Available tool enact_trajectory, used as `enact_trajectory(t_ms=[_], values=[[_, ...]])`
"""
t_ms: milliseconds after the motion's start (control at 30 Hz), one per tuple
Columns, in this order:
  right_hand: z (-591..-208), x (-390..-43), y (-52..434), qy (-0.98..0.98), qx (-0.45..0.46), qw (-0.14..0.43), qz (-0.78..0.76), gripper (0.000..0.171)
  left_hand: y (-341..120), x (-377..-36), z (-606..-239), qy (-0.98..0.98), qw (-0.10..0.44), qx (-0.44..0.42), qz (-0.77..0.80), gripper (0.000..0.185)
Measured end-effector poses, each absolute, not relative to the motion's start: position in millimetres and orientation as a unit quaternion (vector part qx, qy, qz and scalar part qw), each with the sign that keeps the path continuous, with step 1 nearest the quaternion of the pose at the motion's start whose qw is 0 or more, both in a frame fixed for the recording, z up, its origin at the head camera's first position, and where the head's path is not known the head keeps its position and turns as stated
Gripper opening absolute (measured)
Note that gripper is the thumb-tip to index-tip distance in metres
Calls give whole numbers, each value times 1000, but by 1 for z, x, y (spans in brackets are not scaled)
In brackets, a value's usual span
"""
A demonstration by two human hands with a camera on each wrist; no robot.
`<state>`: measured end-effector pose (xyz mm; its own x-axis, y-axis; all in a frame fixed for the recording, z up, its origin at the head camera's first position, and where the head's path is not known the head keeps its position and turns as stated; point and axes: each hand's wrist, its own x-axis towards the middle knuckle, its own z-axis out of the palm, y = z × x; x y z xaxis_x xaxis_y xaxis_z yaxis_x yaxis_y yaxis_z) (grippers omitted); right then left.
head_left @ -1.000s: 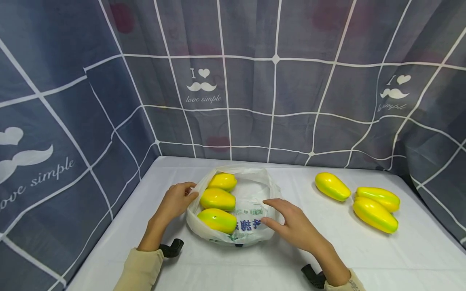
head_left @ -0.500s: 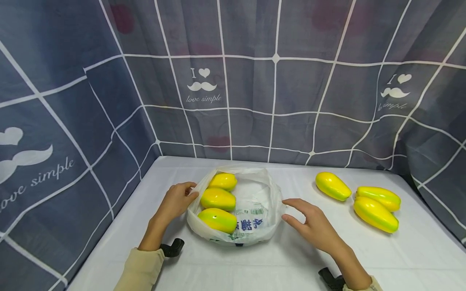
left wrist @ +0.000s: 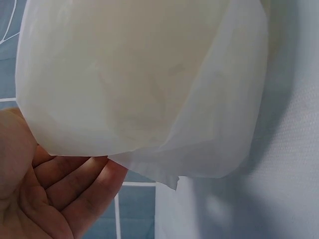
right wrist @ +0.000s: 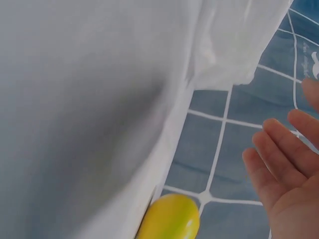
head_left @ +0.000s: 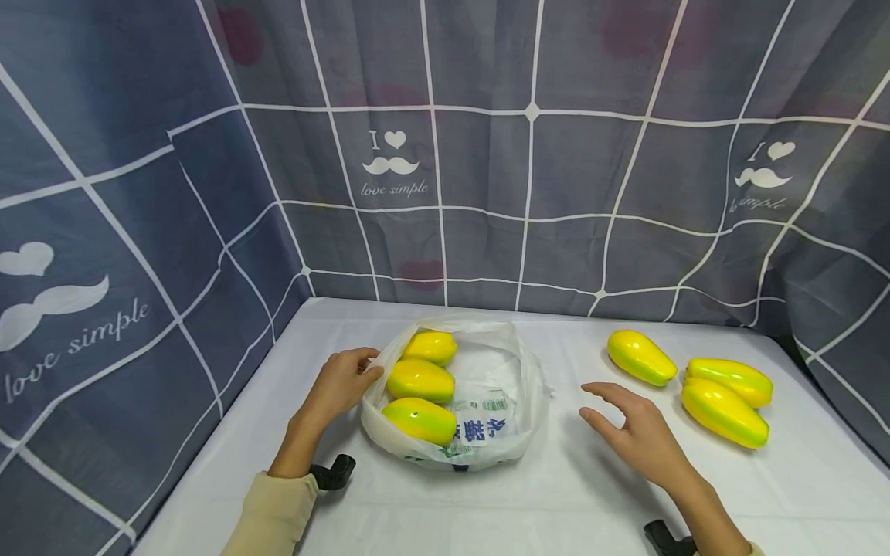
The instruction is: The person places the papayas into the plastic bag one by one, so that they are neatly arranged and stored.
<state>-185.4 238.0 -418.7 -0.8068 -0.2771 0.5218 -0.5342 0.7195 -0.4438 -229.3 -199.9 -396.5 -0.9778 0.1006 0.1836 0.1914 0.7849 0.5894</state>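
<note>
A white plastic bag [head_left: 518,436] stands with its mouth spread wide on the table. Three yellow-green papayas lie inside along its left side: a front one [head_left: 419,421], a middle one [head_left: 420,381] and a back one [head_left: 431,347]. My left hand [head_left: 341,386] pinches the bag's left rim between thumb and fingers; in the left wrist view the bag [left wrist: 124,74] covers part of the fingers. My right hand [head_left: 636,432] is held with fingers apart and nothing in it, between the bag and three loose papayas. Of these, the nearest to it is the left one [head_left: 641,357].
The other two loose papayas, a front one [head_left: 725,412] and a rear one [head_left: 733,380], lie against each other at the right. A white cloth covers the table [head_left: 501,517]. A dark checked curtain [head_left: 487,170] hangs behind and along the sides.
My right hand has moved right, from over the bag's right rim to beside the loose papayas. The left hand has stayed at the left rim, and the papayas have not moved.
</note>
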Motion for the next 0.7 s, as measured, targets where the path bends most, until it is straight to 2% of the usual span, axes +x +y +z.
enact_trajectory(t_ms=[200,467,700], values=[[-421,-183,248,-905,219,223,289,34,-201,-230,-396,-944,69,-73,-314,33],[-419,-184,259,-898,218,271,270,36,-201,-229,-396,-945,65,-72,-313,33],[-417,-189,271,-900,202,273,272,37,-199,-229,-396,-943,69,-78,-316,32]])
